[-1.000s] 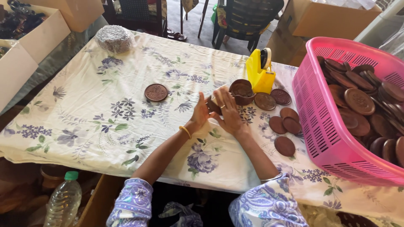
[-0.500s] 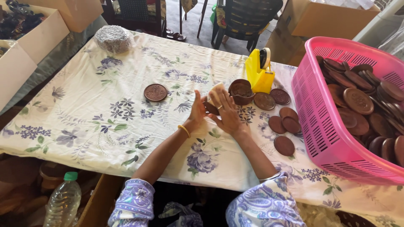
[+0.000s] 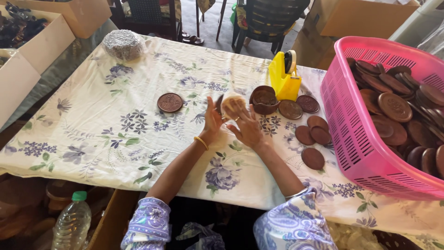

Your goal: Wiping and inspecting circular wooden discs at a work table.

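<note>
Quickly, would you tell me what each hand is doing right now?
Left hand: fingers up, steadying the pale round piece with its dark disc.
Right hand: closed around that same piece from below.

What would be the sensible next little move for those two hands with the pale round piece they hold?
Probably lower the pale round piece toward the open brown dish just right of it. The left hand and right hand hold it together above the tablecloth, and that dish is the nearest thing.
</note>
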